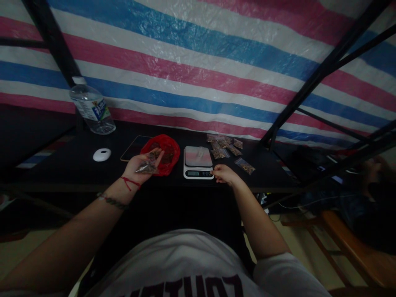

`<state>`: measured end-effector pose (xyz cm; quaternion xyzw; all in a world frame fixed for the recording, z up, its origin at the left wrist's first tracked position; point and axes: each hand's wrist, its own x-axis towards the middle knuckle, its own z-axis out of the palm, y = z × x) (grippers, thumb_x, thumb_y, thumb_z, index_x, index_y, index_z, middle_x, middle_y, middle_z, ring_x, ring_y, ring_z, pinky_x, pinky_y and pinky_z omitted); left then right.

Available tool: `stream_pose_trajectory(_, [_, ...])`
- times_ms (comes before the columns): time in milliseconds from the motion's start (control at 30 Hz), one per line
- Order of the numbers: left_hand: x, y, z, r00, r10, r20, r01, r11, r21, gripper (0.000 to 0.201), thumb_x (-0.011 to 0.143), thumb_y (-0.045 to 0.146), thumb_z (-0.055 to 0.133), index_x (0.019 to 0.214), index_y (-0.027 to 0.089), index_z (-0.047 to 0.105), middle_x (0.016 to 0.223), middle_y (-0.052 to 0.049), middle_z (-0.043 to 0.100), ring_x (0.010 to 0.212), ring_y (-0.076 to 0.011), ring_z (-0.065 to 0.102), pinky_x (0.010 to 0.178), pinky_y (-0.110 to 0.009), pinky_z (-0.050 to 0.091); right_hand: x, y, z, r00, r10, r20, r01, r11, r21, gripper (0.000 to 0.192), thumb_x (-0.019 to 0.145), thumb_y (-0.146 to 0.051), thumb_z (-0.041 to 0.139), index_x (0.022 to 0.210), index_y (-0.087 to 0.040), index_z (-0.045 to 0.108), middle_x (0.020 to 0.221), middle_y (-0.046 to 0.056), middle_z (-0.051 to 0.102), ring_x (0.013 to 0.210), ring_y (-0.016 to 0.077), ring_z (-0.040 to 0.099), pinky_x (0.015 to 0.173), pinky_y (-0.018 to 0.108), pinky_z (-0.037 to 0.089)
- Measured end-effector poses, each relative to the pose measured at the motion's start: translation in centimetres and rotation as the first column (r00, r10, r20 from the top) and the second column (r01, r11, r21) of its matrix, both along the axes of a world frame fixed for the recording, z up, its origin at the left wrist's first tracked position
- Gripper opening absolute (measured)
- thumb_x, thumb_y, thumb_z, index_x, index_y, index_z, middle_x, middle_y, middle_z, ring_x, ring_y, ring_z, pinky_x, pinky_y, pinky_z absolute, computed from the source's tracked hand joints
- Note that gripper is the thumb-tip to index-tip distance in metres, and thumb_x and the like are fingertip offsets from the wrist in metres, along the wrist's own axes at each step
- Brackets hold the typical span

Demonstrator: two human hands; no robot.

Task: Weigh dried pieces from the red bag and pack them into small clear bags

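Observation:
My left hand (138, 165) is palm up over the black table, holding a small clear packet of brown bits (146, 167) next to a red plastic bag (163, 152) of the same stuff. My right hand (223, 173) touches the front right corner of a small white digital scale (198, 163), fingers curled at its button panel. The scale's platform carries a small clear packet. A group of several filled packets (224, 145) lies behind and right of the scale, with one more packet (245, 166) lying apart, right of my right hand.
A water bottle (92, 108) stands at the back left of the table (77, 169). A white round puck (102, 154) and a dark phone (135, 147) lie left of the red bag. Black metal frame bars (312, 84) rise on the right. A wooden chair (346, 241) sits lower right.

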<state>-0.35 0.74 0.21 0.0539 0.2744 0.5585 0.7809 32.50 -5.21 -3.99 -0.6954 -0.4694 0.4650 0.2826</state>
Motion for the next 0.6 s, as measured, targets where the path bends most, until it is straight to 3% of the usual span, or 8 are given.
stream_pose_trajectory(600, [-0.38,0.22,0.03,1.000,0.002,0.023,-0.002,1.000,-0.012,0.046,0.073,-0.007,0.034,0.105,0.010,0.062,0.089,-0.014,0.070,0.093,-0.0241,0.069,0.081,-0.037,0.060,0.26,-0.22,0.02,0.999,0.026,-0.041,-0.026,1.000,0.002,0.023,0.076,-0.032,0.065,0.071,-0.018,0.048,0.054,-0.006,0.052,0.043,0.0063,0.052,0.041,0.014,0.037])
